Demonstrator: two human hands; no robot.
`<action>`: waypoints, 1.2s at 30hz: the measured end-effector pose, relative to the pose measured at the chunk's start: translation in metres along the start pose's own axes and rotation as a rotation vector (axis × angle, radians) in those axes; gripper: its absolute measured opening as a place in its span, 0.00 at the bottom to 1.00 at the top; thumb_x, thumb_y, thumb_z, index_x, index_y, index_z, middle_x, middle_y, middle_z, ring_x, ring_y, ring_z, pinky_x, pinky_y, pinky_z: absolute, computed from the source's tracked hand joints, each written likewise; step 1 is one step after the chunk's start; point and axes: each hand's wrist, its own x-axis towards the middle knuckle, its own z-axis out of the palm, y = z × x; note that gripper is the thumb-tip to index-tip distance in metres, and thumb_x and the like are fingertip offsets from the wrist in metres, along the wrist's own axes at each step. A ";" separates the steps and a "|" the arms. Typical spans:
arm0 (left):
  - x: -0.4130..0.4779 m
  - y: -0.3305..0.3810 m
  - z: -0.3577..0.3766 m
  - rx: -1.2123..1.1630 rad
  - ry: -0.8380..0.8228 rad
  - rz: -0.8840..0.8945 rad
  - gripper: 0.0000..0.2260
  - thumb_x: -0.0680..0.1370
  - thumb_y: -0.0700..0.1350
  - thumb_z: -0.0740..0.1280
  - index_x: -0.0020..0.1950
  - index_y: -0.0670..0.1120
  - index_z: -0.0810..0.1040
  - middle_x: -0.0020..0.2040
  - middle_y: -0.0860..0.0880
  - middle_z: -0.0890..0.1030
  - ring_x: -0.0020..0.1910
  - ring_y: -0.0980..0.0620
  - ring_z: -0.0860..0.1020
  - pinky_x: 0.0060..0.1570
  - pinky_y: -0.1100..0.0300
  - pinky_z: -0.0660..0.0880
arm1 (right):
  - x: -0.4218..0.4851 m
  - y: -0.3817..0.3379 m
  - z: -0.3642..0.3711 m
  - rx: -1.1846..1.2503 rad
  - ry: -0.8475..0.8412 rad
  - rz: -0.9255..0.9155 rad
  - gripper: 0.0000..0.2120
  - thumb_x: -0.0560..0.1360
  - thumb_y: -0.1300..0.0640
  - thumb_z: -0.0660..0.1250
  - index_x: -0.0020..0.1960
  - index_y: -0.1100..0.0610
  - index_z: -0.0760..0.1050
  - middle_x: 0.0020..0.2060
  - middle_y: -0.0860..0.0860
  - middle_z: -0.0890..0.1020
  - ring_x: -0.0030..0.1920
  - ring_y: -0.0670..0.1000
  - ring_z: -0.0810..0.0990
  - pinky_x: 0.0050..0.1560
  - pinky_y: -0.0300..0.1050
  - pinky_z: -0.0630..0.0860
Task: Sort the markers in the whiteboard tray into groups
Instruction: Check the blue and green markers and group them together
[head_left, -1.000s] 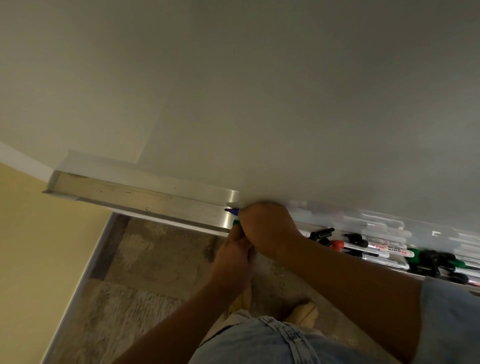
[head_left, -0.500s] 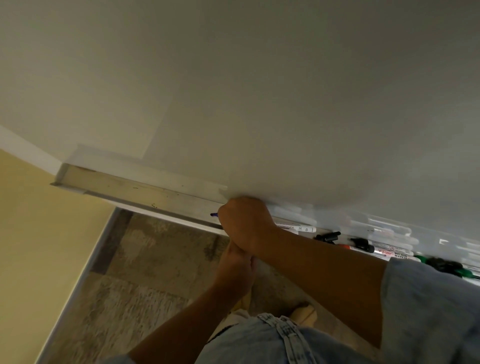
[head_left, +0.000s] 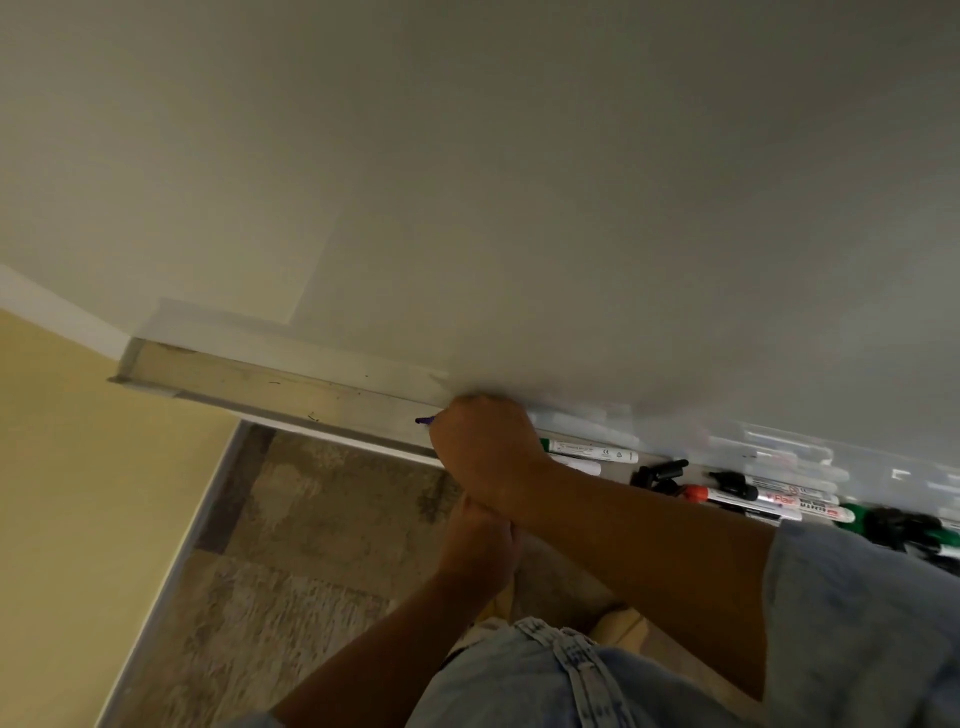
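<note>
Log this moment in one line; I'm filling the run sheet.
right hand: shut on purple marker | left hand: below tray | stage: sorting

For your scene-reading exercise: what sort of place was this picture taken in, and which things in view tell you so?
Probably a classroom, office or meeting room. A large whiteboard fills the wall, a metal tray runs along its lower edge, and marker pens lie in the tray. Carpeted floor also suggests indoors.

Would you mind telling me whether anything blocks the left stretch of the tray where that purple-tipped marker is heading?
Nothing visible does. The tray left of the right hand is bare metal apart from faint scuff marks, and the purple marker pokes out toward it. The other markers lie to the right.
</note>
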 end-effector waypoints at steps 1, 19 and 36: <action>0.000 0.002 -0.002 0.011 -0.018 -0.018 0.03 0.77 0.37 0.65 0.47 0.39 0.78 0.43 0.44 0.80 0.43 0.50 0.78 0.44 0.65 0.70 | -0.004 0.002 -0.002 -0.020 0.020 0.008 0.05 0.72 0.60 0.70 0.37 0.54 0.79 0.29 0.48 0.75 0.30 0.50 0.81 0.27 0.41 0.71; 0.010 0.040 -0.082 -0.697 0.108 0.062 0.09 0.76 0.40 0.68 0.55 0.49 0.79 0.50 0.52 0.80 0.47 0.52 0.80 0.43 0.63 0.77 | -0.155 0.076 -0.004 0.571 0.703 0.216 0.12 0.74 0.50 0.65 0.54 0.53 0.81 0.45 0.45 0.82 0.43 0.41 0.74 0.43 0.46 0.76; 0.007 0.068 -0.108 -0.615 -0.073 0.197 0.12 0.75 0.46 0.67 0.56 0.59 0.80 0.51 0.55 0.79 0.55 0.51 0.78 0.51 0.56 0.80 | -0.193 0.080 -0.001 0.857 0.476 0.275 0.14 0.73 0.56 0.72 0.57 0.46 0.81 0.48 0.36 0.76 0.43 0.41 0.80 0.38 0.30 0.75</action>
